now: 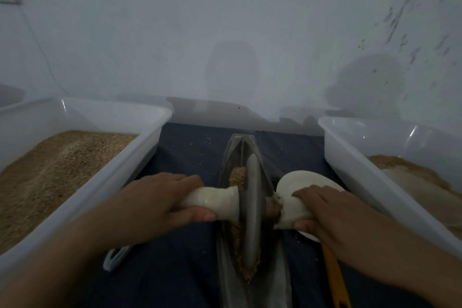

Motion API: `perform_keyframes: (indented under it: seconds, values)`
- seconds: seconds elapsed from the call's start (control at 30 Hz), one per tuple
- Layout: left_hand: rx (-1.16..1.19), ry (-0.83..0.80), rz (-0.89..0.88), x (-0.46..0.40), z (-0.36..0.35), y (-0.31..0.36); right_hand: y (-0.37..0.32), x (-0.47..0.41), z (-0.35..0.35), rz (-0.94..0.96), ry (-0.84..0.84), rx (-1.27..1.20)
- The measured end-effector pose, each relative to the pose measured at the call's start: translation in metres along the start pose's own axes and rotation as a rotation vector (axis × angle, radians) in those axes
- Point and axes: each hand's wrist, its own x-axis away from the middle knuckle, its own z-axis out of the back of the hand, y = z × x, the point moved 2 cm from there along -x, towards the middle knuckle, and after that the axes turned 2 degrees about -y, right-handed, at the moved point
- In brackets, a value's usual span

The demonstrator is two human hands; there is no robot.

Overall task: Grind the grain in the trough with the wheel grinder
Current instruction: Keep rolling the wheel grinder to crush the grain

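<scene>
The wheel grinder (pixel 251 210) is stood upright in the narrow metal trough (pixel 231 155), between the two hands, with grain (pixel 237 176) heaped against the disc on the left-hand side. Its cloth-wrapped axle (pixel 215 201) is gripped by the left hand (pixel 155 204), fingers curled round it; the other wrapped end is clasped by the right hand (pixel 327 210). A white disc (pixel 305 179) is seen under the right hand. Outside each hand a translucent plastic tub (pixel 140 155) of grain is set on dark blue cloth (pixel 185 152).
</scene>
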Motion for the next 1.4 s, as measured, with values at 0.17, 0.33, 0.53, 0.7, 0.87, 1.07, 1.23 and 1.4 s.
perform_keyframes:
  seconds: [0.17, 0.33, 0.53, 0.7, 0.87, 1.07, 1.23, 1.4]
  values:
    - [-0.184, 0.226, 0.064, -0.015, -0.011, 0.003, 0.014, -0.02, -0.016, -0.056, 0.155, 0.036]
    - [-0.348, 0.282, 0.223, -0.032, -0.022, -0.003, 0.018, -0.041, -0.025, -0.091, 0.316, 0.093]
    - [-0.228, 0.197, 0.081, -0.017, -0.012, -0.001, 0.012, -0.024, -0.022, -0.08, 0.165, 0.089]
    - [0.058, -0.038, 0.003, 0.001, 0.0, -0.002, -0.004, -0.002, 0.0, -0.013, 0.042, 0.048]
    - [-0.052, 0.083, 0.043, -0.008, -0.005, 0.0, 0.003, -0.011, -0.007, -0.053, 0.079, 0.054]
    - [-0.334, 0.279, 0.237, -0.032, -0.022, -0.005, 0.011, -0.039, -0.023, -0.126, 0.297, 0.125]
    - [-0.242, 0.284, 0.11, -0.024, -0.017, -0.005, 0.009, -0.028, -0.02, -0.064, 0.255, 0.141]
    - [-0.008, 0.043, 0.025, -0.005, -0.006, -0.007, 0.004, -0.01, -0.004, -0.018, 0.053, 0.061]
